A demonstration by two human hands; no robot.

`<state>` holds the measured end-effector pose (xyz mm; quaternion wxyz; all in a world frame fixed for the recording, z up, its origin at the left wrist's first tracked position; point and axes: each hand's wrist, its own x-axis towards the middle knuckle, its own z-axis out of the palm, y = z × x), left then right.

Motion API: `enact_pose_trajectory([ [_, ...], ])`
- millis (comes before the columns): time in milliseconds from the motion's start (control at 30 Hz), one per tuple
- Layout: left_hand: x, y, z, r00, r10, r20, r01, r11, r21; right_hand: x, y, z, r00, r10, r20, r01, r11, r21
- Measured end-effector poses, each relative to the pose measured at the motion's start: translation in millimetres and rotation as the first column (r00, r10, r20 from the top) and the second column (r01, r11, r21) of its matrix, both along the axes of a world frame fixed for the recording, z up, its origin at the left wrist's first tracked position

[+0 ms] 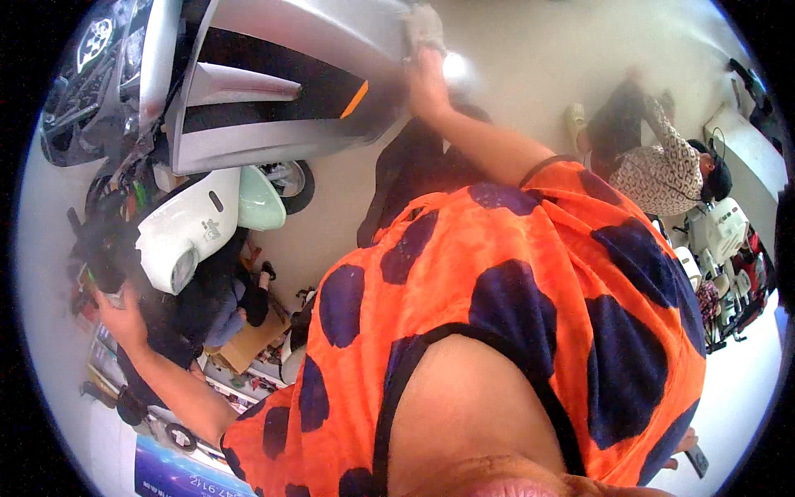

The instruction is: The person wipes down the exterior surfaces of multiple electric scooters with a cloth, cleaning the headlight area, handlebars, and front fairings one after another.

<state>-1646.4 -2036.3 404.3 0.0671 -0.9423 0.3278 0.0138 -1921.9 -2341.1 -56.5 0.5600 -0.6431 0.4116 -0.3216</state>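
My right hand (428, 83) is at the edge of a large silver vehicle panel (281, 153) with a black inset and an orange reflector (354, 99). A whitish, blurred cloth (426, 31) shows at its fingertips, and the fingers look closed on it. At the far left, my left hand (124, 319) has its fingers bent round something small and pale that I cannot make out. Dark, smeared parts (108, 248) lie just beyond those fingers. Between my arms stands a scooter with a white cover (195, 224) and a pale green part (262, 199).
A person in a patterned top (658, 170) bends down at the right. White and red scooters (729, 248) stand beside that person. Someone in dark clothes is near a cardboard box (248, 340) at the left. Another hand (686, 443) at lower right holds a dark, flat device (700, 461).
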Motion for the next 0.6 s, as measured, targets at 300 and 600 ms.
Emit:
enact_pose_trajectory([
  [300,10.0,6.4,3.5,0.998,-0.037,0.057,0.031,0.994,0.101,5.3,38.9,72.6,0.979,0.154,-0.135,-0.189,0.931,-0.311],
  [600,15.7,34.7,13.5,0.965,-0.143,0.222,0.077,0.957,0.280,48.0,-2.0,157.6,0.823,0.515,-0.239,-0.447,0.328,-0.832],
])
